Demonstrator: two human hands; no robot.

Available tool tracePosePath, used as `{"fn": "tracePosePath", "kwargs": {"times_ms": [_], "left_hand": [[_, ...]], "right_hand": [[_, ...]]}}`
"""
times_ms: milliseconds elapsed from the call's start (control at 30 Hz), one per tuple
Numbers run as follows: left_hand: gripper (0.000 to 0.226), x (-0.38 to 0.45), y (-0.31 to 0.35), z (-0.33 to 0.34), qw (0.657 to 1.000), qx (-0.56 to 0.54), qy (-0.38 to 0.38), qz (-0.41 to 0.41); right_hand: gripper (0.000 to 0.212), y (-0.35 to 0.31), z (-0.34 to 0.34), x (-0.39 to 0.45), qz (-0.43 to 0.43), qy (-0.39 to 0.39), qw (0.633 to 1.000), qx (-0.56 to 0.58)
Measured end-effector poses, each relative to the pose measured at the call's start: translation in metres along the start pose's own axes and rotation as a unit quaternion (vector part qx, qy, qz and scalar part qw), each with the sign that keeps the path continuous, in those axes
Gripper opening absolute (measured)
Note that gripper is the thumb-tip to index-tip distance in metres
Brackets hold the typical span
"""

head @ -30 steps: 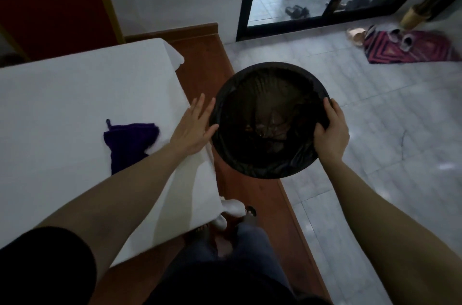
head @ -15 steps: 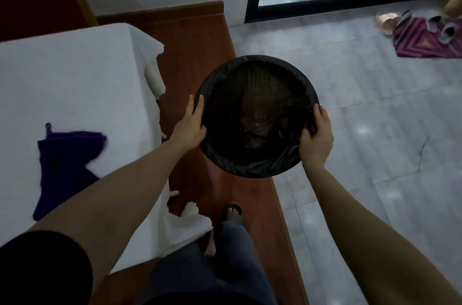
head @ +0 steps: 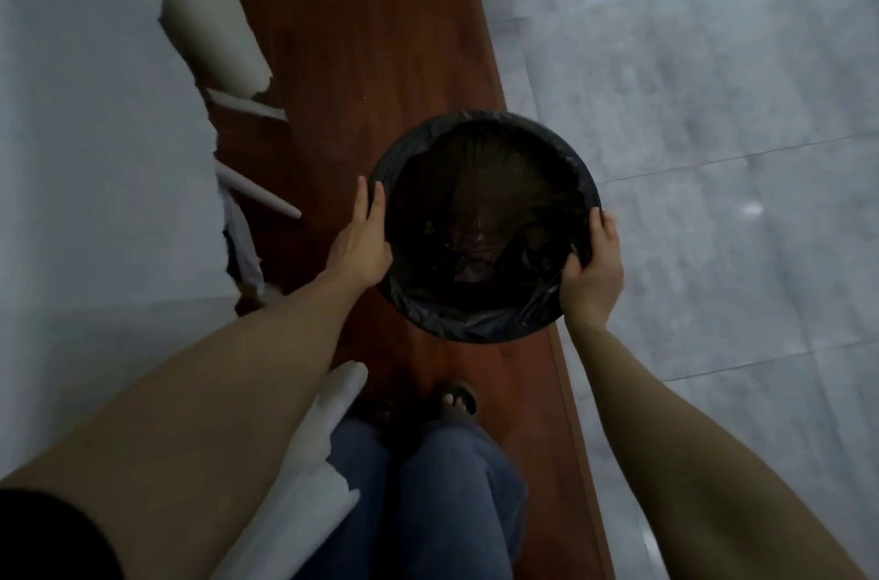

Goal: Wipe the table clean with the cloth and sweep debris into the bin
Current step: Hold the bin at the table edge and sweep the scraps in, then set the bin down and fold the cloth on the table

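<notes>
A round bin (head: 480, 127) lined with a black plastic bag is low over the brown wooden strip of floor, seen from straight above. My left hand (head: 361, 241) presses flat against its left rim, fingers straight. My right hand (head: 592, 272) grips the right rim, thumb hooked inside over the bag. Dark scraps lie at the bottom of the bin. The table under its white cloth (head: 95, 151) fills the left side. The purple wiping cloth is out of view.
The white tablecloth's folds (head: 214, 37) hang down at the table's right edge. My jeans and sandalled feet (head: 456, 398) stand on the wooden strip (head: 361, 32). Pale grey tiled floor (head: 713, 104) lies to the right.
The bin has gone down toward the floor with both hands on its rim. My view has tilted down and right, so the purple cloth and the doorway have left the frame.
</notes>
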State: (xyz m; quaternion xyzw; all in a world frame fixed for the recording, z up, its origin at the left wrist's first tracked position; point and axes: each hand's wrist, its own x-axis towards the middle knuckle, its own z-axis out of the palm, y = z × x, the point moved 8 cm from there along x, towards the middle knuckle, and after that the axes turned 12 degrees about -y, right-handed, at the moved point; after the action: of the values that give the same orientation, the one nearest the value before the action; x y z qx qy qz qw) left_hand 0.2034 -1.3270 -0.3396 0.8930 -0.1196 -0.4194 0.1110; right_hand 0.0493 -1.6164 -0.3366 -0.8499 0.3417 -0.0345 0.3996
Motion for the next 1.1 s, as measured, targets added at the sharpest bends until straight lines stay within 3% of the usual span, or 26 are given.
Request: {"fn": "tracePosePath", "kwargs": {"times_ms": [333, 700, 867, 1100], "left_hand": [[0.09, 0.061, -0.009, 0.049, 0.999, 0.042, 0.006, -0.014], [0.093, 0.065, -0.02, 0.064, 0.998, 0.054, 0.032, 0.019], [0.083, 0.032, -0.01, 0.044, 0.996, 0.085, -0.002, 0.014], [0.076, -0.074, 0.035, -0.03, 0.994, 0.097, 0.011, 0.057]], "right_hand": [[0.07, 0.061, 0.057, 0.017, 0.031, -0.022, 0.999, -0.036], [0.077, 0.062, 0.072, 0.014, 0.034, -0.085, 0.986, -0.139], [0.073, 0.029, 0.051, -0.005, 0.041, -0.125, 0.973, -0.191], [0.072, -0.077, -0.019, -0.051, 0.019, -0.165, 0.964, -0.208]]}}
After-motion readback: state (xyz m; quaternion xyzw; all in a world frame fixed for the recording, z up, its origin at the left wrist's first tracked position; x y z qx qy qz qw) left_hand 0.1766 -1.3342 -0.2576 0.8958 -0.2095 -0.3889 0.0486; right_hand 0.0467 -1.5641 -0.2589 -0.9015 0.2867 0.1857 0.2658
